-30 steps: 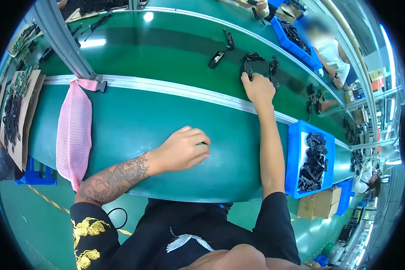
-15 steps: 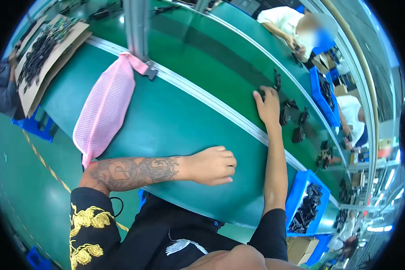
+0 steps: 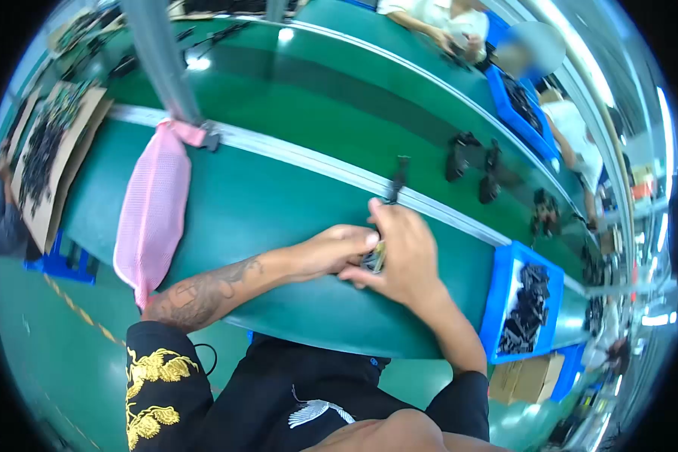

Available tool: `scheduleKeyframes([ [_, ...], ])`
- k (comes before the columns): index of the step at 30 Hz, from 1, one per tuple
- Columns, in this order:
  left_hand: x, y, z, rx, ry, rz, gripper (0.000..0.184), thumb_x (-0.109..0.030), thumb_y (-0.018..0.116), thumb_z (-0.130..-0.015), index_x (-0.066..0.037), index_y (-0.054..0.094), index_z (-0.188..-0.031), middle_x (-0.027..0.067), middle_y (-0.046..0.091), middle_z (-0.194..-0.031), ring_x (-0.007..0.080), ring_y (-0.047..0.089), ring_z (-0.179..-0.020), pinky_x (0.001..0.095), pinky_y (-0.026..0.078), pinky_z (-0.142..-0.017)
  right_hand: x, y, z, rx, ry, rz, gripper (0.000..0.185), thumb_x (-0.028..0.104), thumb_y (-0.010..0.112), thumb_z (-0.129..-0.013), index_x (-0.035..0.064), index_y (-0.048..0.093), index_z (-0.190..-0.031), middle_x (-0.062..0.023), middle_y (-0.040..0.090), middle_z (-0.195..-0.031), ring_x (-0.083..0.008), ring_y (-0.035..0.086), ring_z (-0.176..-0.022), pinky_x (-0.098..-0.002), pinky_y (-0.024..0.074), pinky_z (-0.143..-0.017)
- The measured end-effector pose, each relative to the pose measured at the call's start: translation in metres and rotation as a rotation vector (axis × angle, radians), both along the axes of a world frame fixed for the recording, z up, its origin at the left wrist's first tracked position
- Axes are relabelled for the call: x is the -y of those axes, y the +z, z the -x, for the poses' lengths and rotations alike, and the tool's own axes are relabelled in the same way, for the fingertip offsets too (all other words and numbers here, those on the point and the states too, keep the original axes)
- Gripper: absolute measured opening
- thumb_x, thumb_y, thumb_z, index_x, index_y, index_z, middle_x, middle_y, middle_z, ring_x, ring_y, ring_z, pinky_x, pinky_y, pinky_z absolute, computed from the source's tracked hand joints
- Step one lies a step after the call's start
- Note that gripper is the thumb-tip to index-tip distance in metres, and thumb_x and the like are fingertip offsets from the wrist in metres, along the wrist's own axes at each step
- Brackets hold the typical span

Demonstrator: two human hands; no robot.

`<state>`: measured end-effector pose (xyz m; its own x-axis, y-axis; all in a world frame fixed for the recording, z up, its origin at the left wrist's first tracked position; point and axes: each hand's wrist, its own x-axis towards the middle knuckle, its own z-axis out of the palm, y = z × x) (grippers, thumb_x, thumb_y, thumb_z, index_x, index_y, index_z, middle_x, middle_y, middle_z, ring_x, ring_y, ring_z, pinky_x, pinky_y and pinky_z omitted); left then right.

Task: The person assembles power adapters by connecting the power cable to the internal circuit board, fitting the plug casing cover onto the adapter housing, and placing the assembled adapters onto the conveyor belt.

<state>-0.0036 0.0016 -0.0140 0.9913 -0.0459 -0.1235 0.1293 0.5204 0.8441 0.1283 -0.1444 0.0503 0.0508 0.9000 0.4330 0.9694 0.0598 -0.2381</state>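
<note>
My right hand [image 3: 410, 256] is curled around a black corded item [image 3: 399, 177], whose dark end sticks out past the fingers over the metal rail. Between the palms shows a small part of it with pale yellowish strands; the rest is hidden by my fingers. My left hand [image 3: 335, 250] is closed and meets the right one, its thumb and fingertips pressed on the same item. Both hands are above the green tabletop [image 3: 309, 305].
A pink mesh pouch [image 3: 154, 211] hangs from the post at left. Black corded pieces [image 3: 463, 154] lie on the green belt [image 3: 339, 120] beyond the rail. A blue bin [image 3: 497, 324] of black parts stands at right. Co-workers [image 3: 437, 26] sit across; cardboard [image 3: 79, 162] with cables is far left.
My right hand has come back from the belt with the black corded item. My left hand, formerly resting alone above the table, has joined it. The view has shifted.
</note>
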Motion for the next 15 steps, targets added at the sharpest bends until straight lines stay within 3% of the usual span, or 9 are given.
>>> scheduleKeyframes([
  [2,0.012,-0.014,-0.002,0.162,-0.020,-0.207,0.046,-0.035,0.063,-0.109,0.002,0.058,-0.136,0.0091,0.068,-0.117,0.0147,0.067,-0.106,0.0388,0.062,-0.076,0.010,-0.016,0.004,-0.064,0.093,-0.102,0.121,0.053,0.096,-0.061,0.0022,0.041,-0.156,-0.0177,0.066,-0.128,-0.0409,0.061,-0.123,-0.0537,0.0487,-0.107],
  [3,0.013,-0.012,-0.002,0.105,-0.067,-0.178,0.043,-0.033,0.063,-0.109,0.001,0.059,-0.133,0.0085,0.069,-0.115,0.0148,0.067,-0.105,0.0377,0.062,-0.076,0.012,-0.020,0.002,-0.088,0.158,-0.134,0.125,0.051,0.098,-0.060,0.0019,0.038,-0.159,-0.0170,0.066,-0.131,-0.0416,0.061,-0.127,-0.0548,0.0472,-0.111],
  [7,0.010,-0.003,0.003,-0.037,-0.089,-0.031,0.027,-0.017,0.061,-0.102,-0.002,0.062,-0.124,0.0083,0.070,-0.110,0.0150,0.070,-0.095,0.0319,0.061,-0.070,0.024,-0.032,-0.010,-0.350,0.169,-0.054,0.123,0.046,0.099,-0.062,0.0041,0.037,-0.160,-0.0148,0.066,-0.133,-0.0382,0.063,-0.127,-0.0571,0.0423,-0.117],
  [9,-0.002,-0.002,0.004,-0.056,-0.179,-0.142,0.031,-0.012,0.059,-0.097,-0.002,0.062,-0.126,0.0055,0.067,-0.108,0.0120,0.067,-0.091,0.0273,0.056,-0.068,0.035,-0.033,-0.020,-0.368,0.128,0.073,0.118,0.042,0.099,-0.065,0.0054,0.039,-0.160,-0.0134,0.068,-0.129,-0.0359,0.066,-0.123,-0.0579,0.0408,-0.117],
  [10,0.000,0.004,0.006,-0.082,-0.148,-0.162,0.033,-0.011,0.059,-0.096,-0.002,0.062,-0.127,0.0043,0.066,-0.107,0.0114,0.065,-0.090,0.0269,0.055,-0.069,0.036,-0.031,-0.024,-0.330,0.088,0.083,0.109,0.037,0.098,-0.068,0.0071,0.044,-0.158,-0.0110,0.070,-0.119,-0.0309,0.069,-0.113,-0.0526,0.0472,-0.110],
  [11,0.000,0.013,0.007,-0.107,-0.118,-0.183,0.034,-0.011,0.058,-0.095,-0.001,0.062,-0.128,0.0030,0.064,-0.106,0.0108,0.063,-0.089,0.0265,0.053,-0.071,0.038,-0.034,-0.024,-0.481,0.023,0.025,0.100,0.031,0.097,-0.071,0.0081,0.048,-0.155,-0.0092,0.069,-0.107,-0.0285,0.069,-0.100,-0.0457,0.0523,-0.097],
  [13,0.003,0.012,0.007,-0.049,-0.053,-0.275,0.037,-0.010,0.058,-0.094,-0.001,0.061,-0.130,0.0010,0.061,-0.105,0.0102,0.059,-0.088,0.0266,0.050,-0.073,0.043,-0.028,-0.031,-0.474,-0.073,0.045,0.088,0.024,0.095,-0.074,0.0108,0.054,-0.150,-0.0074,0.069,-0.100,-0.0257,0.068,-0.091,-0.0402,0.0529,-0.086],
  [14,0.002,0.006,0.006,0.041,-0.008,-0.344,0.038,-0.011,0.059,-0.094,-0.001,0.061,-0.131,0.0002,0.060,-0.104,0.0101,0.057,-0.087,0.0272,0.049,-0.074,0.044,-0.025,-0.032,-0.478,-0.100,-0.005,0.061,0.018,0.092,-0.078,0.0116,0.068,-0.134,-0.0046,0.069,-0.091,-0.0234,0.068,-0.080,-0.0375,0.0524,-0.083],
  [15,0.001,0.004,0.004,0.134,0.040,-0.412,0.039,-0.011,0.059,-0.094,-0.002,0.061,-0.132,-0.0006,0.059,-0.104,0.0101,0.056,-0.086,0.0277,0.047,-0.074,0.046,-0.023,-0.037,-0.457,-0.072,0.020,0.052,0.018,0.091,-0.079,0.0113,0.071,-0.126,-0.0044,0.069,-0.088,-0.0225,0.067,-0.077,-0.0369,0.0521,-0.083],
])
